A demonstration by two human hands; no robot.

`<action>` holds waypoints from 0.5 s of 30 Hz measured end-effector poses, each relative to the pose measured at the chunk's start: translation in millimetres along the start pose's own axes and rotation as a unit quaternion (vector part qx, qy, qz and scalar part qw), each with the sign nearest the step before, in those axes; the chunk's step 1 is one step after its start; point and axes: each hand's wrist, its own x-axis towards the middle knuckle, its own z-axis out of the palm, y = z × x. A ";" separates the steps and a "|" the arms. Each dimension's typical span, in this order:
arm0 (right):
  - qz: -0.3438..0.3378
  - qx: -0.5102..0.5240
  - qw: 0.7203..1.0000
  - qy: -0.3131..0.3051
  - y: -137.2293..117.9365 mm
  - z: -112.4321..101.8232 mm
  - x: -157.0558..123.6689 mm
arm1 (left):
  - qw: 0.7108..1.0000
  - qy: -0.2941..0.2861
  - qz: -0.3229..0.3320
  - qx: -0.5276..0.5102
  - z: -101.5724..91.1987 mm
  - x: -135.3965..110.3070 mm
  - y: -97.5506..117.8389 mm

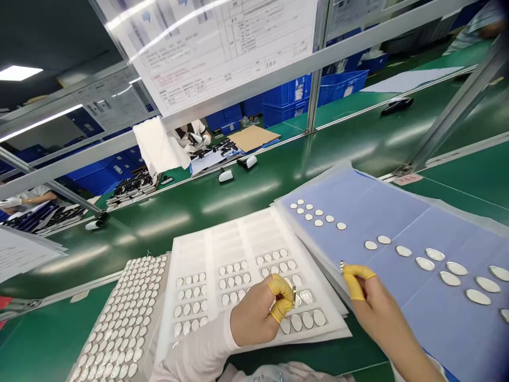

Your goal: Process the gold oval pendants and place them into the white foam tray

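While left hand point(256, 310) pinches edge-on oval piece point(294, 297) over white tray point(258, 232), right hand point(376, 298) pinches small shiny piece point(341, 266) near blue sheet point(397, 212); fingertip slip could drop either, knocking tray's ovals point(307, 320) askew.

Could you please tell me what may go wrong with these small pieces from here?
The left hand pinches a thin piece close over ovals in the white tray; a slip could scratch them. The right hand holds a small shiny piece only by its fingertips, so it might drop. The spaced ovals on the blue sheet seem loose; a bump might shift them.
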 end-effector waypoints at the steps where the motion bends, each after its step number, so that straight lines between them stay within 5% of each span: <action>1: -0.032 0.050 0.998 -0.032 -18.1 1.5 -10.7 | 1.000 0.014 0.003 -0.003 0.2 -2.2 2.2; 4: -0.100 0.177 0.974 -0.104 -67.2 1.9 -34.9 | 0.998 0.051 0.021 -0.012 2.0 -6.4 6.4; 7: -0.092 0.262 0.939 -0.205 -94.2 5.6 -47.6 | 0.997 0.074 0.037 -0.011 3.3 -9.4 8.9; 15: 0.028 0.366 0.870 -0.328 -102.6 24.8 -52.7 | 0.994 0.098 0.015 -0.037 -0.7 -16.6 10.4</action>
